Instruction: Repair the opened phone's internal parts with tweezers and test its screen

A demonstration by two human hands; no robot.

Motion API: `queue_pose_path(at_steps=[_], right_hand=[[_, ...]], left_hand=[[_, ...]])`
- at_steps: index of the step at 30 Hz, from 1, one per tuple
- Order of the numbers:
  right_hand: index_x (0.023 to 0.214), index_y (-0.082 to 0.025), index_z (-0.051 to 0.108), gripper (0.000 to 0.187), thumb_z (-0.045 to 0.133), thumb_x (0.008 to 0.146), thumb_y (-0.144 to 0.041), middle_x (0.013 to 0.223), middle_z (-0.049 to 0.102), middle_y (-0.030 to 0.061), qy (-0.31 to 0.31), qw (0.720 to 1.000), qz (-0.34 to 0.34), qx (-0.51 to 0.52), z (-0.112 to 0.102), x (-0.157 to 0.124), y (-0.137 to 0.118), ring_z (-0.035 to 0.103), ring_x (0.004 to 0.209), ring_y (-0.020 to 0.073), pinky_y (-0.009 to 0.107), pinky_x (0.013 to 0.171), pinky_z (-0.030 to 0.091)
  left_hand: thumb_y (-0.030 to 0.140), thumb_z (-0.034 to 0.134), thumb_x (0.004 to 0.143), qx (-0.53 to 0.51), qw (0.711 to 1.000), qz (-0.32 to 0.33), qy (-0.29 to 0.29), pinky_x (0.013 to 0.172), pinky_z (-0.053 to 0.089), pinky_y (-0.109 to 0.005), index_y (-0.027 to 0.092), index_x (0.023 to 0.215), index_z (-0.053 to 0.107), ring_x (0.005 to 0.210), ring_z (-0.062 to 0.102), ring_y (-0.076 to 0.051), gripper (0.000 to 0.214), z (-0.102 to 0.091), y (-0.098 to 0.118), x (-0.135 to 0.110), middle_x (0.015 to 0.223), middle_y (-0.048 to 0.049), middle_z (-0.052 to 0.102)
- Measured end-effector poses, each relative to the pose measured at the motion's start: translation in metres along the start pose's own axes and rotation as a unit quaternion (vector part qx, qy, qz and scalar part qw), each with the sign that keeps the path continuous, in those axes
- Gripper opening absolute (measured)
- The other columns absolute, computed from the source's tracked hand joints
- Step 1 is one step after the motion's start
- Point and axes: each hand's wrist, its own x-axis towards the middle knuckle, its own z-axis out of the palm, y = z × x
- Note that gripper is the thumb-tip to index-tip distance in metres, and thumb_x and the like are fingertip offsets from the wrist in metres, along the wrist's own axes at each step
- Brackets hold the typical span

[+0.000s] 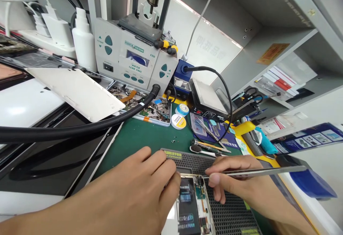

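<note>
Near the far edge of the desk, left of its middle, stands a grey station marked QUICK and LEAD FREE, a white spray bottle just beside it toward the far left corner. Before the station lies a shallow tray of small circuit parts, two round tins at its right end. A thick black hose runs from the station over the tray and the dark glossy panels along the left edge, where a white panel also lies. Toward the far right corner sits a black-framed device with a pale top.
</note>
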Motion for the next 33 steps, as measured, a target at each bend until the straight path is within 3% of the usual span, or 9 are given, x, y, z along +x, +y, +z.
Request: queue_pose_path(at_steps=[4, 8, 14, 23, 28, 33], right_hand=[[0.085, -0.022, 0.084, 0.010, 0.083, 0.090, -0.031, 0.063, 0.077, 0.0023, 0.013, 0.999, -0.013, -0.044, 0.003, -0.002, -0.002, 0.069, 0.051, 0.0123, 0.019, 0.051, 0.060], [0.086, -0.024, 0.085, 0.006, 0.081, 0.090, -0.026, 0.069, 0.076, 0.0015, 0.020, 0.994, -0.053, -0.096, 0.005, -0.006, -0.008, 0.070, 0.056, 0.0122, 0.019, 0.054, 0.058], [0.088, -0.025, 0.083, 0.009, 0.076, 0.091, -0.019, 0.074, 0.078, -0.0024, 0.024, 0.946, -0.169, -0.274, 0.009, -0.012, -0.017, 0.073, 0.063, 0.0101, 0.014, 0.059, 0.056], [0.095, -0.032, 0.084, 0.018, 0.075, 0.092, -0.017, 0.079, 0.079, -0.0067, 0.019, 0.947, -0.166, -0.273, 0.012, -0.012, -0.020, 0.074, 0.067, 0.0086, 0.013, 0.064, 0.057], [0.088, -0.027, 0.084, 0.010, 0.076, 0.093, -0.023, 0.076, 0.079, -0.0024, 0.011, 0.958, -0.134, -0.253, 0.010, -0.012, -0.021, 0.074, 0.064, 0.0114, 0.016, 0.059, 0.056], [0.084, -0.024, 0.084, 0.015, 0.075, 0.094, -0.030, 0.071, 0.077, 0.0012, -0.005, 0.965, -0.098, -0.244, 0.009, -0.010, -0.021, 0.072, 0.061, 0.0143, 0.020, 0.057, 0.055]], left_hand=[[0.027, 0.059, 0.096, -0.007, 1.000, -0.006, 0.016, 0.085, 0.039, -0.042, 0.022, 0.108, 0.073, 0.092, 0.064, -0.025, 0.020, 0.001, -0.001, 0.006, 0.105, -0.0028, 0.077], [0.031, 0.060, 0.096, -0.023, 0.999, -0.014, 0.029, 0.068, 0.035, -0.039, 0.022, 0.095, 0.074, 0.075, 0.061, -0.022, 0.017, 0.001, -0.003, 0.012, 0.097, -0.0013, 0.077], [0.025, 0.057, 0.097, -0.023, 0.999, -0.019, 0.031, 0.068, 0.031, -0.039, 0.021, 0.092, 0.074, 0.074, 0.057, -0.022, 0.018, 0.003, -0.006, 0.012, 0.092, -0.0012, 0.075], [0.026, 0.055, 0.099, -0.026, 0.999, -0.019, 0.024, 0.070, 0.031, -0.039, 0.021, 0.094, 0.074, 0.074, 0.056, -0.022, 0.020, -0.002, -0.002, 0.011, 0.092, -0.0016, 0.075], [0.027, 0.056, 0.100, -0.028, 0.999, -0.012, 0.030, 0.080, 0.035, -0.039, 0.020, 0.102, 0.075, 0.077, 0.058, -0.022, 0.020, 0.002, -0.003, 0.010, 0.094, -0.0031, 0.073], [0.028, 0.056, 0.100, -0.021, 0.999, -0.017, 0.030, 0.081, 0.039, -0.039, 0.021, 0.108, 0.074, 0.080, 0.060, -0.023, 0.022, 0.008, -0.005, 0.007, 0.099, -0.0032, 0.074]])
